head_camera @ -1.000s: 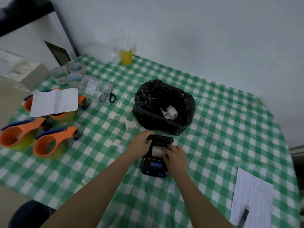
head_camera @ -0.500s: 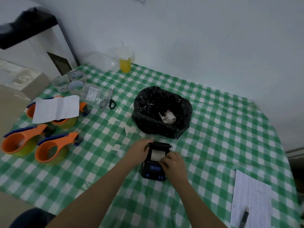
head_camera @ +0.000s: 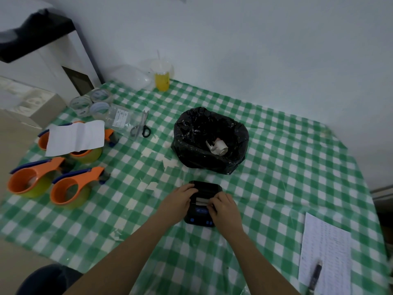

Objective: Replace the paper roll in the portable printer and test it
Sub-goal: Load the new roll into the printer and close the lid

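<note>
A: Where's the printer [head_camera: 202, 204]?

B: Near the front-middle of the table [head_camera: 276, 167], on the green check cloth, well in from every edge. Your 2 hands are on it.

A: Hand state?

B: Your left hand [head_camera: 177, 200] is curled on the printer's left side, fingers over its top rear corner. Your right hand [head_camera: 225, 208] covers the right side, fingers bent at the slot where a strip of white paper [head_camera: 202, 201] shows. Both are closed against the body; can't tell how hard they grip. The hands are apart, with the paper strip between them.

A: Lid?

B: Looks nearly down over the paper; can't tell if it's latched. Blue buttons show on the front face.

A: Room around it?

B: Bare cloth to the right of the printer, out to the printed sheet [head_camera: 325, 252] and pen [head_camera: 315, 273] by the right front edge. Behind the printer is the black-lined bin [head_camera: 210, 141], near but not touching; a used roll [head_camera: 219, 146] lies in it. On the left, 3 orange tape dispensers [head_camera: 72, 188] sit near the left edge, well apart from your left forearm. Scissors [head_camera: 141, 126] lie further back on the left. A yellow drink cup [head_camera: 162, 78] stands at the back edge by the wall.
</note>
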Demonstrator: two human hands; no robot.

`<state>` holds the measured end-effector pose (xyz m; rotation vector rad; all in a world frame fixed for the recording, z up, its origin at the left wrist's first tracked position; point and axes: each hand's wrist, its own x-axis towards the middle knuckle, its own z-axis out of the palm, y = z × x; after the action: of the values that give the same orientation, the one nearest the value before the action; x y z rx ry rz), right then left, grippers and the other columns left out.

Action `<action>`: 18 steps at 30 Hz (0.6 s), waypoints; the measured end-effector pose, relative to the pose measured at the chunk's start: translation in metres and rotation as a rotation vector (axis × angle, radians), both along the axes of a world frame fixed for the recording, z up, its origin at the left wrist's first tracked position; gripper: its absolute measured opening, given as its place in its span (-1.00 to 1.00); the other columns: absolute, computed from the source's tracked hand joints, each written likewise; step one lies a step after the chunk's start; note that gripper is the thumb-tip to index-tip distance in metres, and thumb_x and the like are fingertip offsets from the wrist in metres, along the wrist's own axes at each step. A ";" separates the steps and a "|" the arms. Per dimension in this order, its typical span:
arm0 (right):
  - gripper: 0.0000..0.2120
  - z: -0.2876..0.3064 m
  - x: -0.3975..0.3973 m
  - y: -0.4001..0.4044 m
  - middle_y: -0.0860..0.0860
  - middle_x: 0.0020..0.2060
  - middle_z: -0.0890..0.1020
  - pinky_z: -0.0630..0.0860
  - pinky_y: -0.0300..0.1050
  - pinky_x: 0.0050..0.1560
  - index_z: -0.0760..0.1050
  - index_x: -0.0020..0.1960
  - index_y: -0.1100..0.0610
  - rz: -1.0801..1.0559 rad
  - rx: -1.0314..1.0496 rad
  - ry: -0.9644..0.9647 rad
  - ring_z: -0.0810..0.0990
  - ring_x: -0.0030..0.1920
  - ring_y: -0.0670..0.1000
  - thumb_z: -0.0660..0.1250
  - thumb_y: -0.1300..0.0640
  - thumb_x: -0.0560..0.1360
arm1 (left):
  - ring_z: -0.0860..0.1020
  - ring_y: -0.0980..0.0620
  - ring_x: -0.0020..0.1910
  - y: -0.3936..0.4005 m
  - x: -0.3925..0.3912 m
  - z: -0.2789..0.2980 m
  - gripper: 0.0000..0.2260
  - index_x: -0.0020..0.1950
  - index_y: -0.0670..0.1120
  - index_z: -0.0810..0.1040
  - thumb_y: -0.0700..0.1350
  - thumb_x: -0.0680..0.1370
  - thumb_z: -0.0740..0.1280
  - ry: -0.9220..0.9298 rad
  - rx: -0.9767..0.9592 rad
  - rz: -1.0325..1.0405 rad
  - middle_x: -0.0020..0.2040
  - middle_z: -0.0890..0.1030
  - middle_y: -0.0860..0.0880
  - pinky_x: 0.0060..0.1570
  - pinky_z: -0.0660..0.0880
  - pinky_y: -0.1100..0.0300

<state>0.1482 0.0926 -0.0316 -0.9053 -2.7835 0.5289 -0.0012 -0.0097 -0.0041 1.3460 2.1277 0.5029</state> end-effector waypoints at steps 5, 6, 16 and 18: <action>-0.97 0.002 0.001 0.002 0.04 -0.22 0.57 0.53 -0.09 -0.19 0.56 -0.17 0.13 0.025 0.004 0.000 0.54 -0.18 0.08 0.38 0.17 0.40 | 0.36 -0.11 0.38 0.000 0.000 0.002 -0.61 0.38 -0.12 0.37 -0.30 0.55 0.13 0.011 -0.012 -0.013 0.48 0.30 -0.07 0.36 0.36 0.02; -0.97 0.002 0.002 0.002 0.04 -0.22 0.57 0.53 -0.10 -0.18 0.55 -0.16 0.13 0.028 0.005 0.005 0.53 -0.18 0.07 0.36 0.16 0.42 | 0.36 -0.12 0.39 0.000 0.001 0.002 -0.61 0.38 -0.12 0.37 -0.30 0.56 0.13 0.010 -0.012 -0.015 0.48 0.30 -0.07 0.37 0.36 0.02; -0.82 0.011 0.000 0.007 0.08 0.06 0.59 0.52 -0.01 0.03 0.51 0.06 0.14 -0.002 -0.073 -0.056 0.55 0.05 0.13 0.32 0.16 0.47 | 0.42 -0.08 0.30 -0.008 0.003 0.002 -0.63 0.36 -0.06 0.38 -0.23 0.56 0.12 0.145 -0.126 -0.091 0.48 0.29 0.01 0.19 0.45 0.05; -0.68 0.011 0.006 0.011 0.09 0.23 0.55 0.46 0.02 0.23 0.47 0.23 0.16 0.020 -0.154 -0.084 0.50 0.22 0.12 0.27 0.14 0.50 | 0.40 -0.09 0.32 -0.008 0.002 -0.001 -0.57 0.43 -0.06 0.28 -0.21 0.56 0.14 0.189 -0.139 -0.122 0.48 0.28 0.00 0.22 0.43 0.03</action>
<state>0.1546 0.1033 -0.0203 -0.9520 -2.8617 0.7339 0.0006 -0.0180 -0.0054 1.4819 2.1674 0.1813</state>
